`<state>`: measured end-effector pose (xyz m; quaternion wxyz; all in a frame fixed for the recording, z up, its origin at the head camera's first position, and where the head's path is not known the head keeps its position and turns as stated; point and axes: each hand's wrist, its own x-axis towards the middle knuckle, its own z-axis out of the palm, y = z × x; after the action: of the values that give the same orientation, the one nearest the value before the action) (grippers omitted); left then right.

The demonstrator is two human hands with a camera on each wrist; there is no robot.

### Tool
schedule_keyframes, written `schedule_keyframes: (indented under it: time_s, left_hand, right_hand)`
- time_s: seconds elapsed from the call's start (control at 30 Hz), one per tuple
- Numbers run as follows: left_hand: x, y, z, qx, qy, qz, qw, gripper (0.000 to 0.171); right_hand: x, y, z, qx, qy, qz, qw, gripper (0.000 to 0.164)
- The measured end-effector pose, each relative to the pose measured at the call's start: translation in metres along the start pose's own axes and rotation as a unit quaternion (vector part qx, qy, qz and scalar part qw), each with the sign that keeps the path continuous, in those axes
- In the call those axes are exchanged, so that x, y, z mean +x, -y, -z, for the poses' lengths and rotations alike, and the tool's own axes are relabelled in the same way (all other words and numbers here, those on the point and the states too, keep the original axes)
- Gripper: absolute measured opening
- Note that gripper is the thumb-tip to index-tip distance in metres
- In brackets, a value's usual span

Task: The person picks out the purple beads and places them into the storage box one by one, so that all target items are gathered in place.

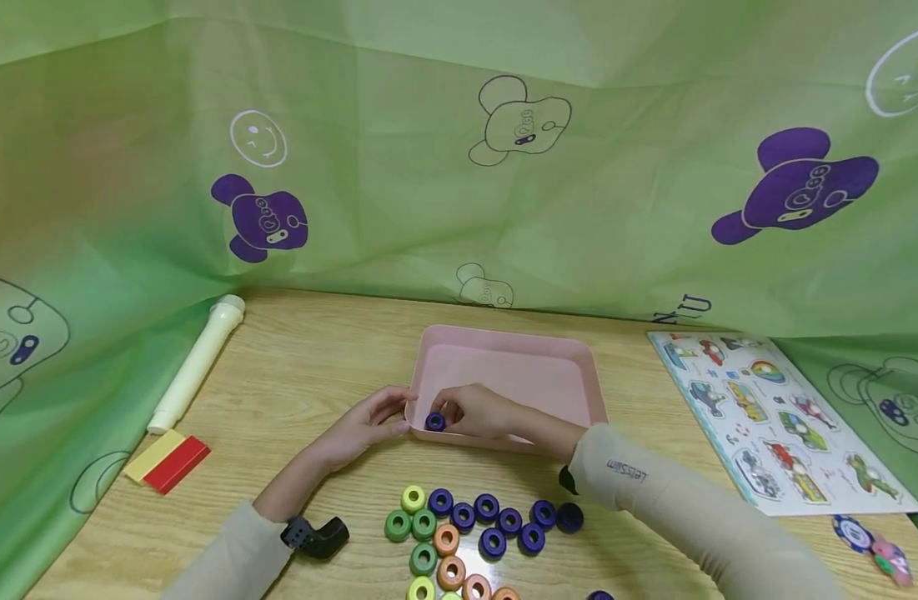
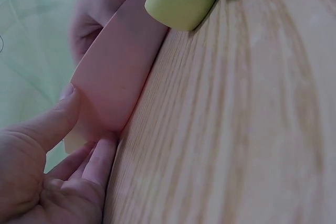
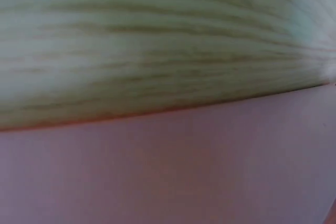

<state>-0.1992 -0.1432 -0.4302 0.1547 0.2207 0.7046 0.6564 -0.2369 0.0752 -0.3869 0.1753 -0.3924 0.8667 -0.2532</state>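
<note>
- And there it was, a dark blue bead (image 1: 435, 422), low in the near left corner of the pink tray (image 1: 507, 367), though whether it touched the floor of it could not be told
- The right hand (image 1: 477, 410) had it, fingers bent and nearly together, pinching that bead at its side, wrist reaching over the near wall
- Over to the left hand (image 1: 364, 429), and what a steady partner: thumb on one side of the tray's corner, fingers on the other, part open with just that corner between them
- Nearer the person, on the wooden counter (image 1: 316, 333), a crowd of beads: dark blue ones (image 1: 509, 522) bunched to the right, green ones (image 1: 423, 559) at the left, orange ones (image 1: 451, 573) trailing toward the lower edge, a yellow one (image 1: 413, 499) at the top
- Out wide left, a cream tube (image 1: 196, 367) lay slanted, a yellow-and-red piece (image 1: 177, 462) just beside its lower end
- Far right, a picture board (image 1: 781, 421) lay flat, a blue-and-white disc (image 1: 852, 533) just below it
- Behind everything, a green cloth (image 1: 413, 167) hung with bear heads printed across it
</note>
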Motion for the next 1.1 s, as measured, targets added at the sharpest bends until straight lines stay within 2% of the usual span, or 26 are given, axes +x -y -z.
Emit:
schedule_keyframes:
  time_s: [0.3, 0.7, 0.9, 1.1]
  left_hand:
    - [-0.004, 0.002, -0.001, -0.009, 0.011, -0.009, 0.9999, 0.038]
    - [-0.001, 0.004, -0.001, -0.008, 0.005, 0.001, 1.0000, 0.037]
    - [0.000, 0.002, -0.001, -0.005, 0.003, 0.002, 1.0000, 0.037]
    - [-0.001, -0.001, 0.001, -0.001, -0.003, -0.002, 1.0000, 0.039]
  right_hand:
    - [0.006, 0.010, -0.004, -0.001, 0.017, 0.007, 1.000, 0.018]
    - [0.005, 0.011, -0.001, 0.012, 0.019, 0.009, 1.000, 0.019]
    - [-0.015, 0.005, 0.013, 0.013, -0.015, 0.011, 1.000, 0.022]
    - [-0.056, 0.001, 0.030, 0.020, -0.062, -0.002, 0.998, 0.021]
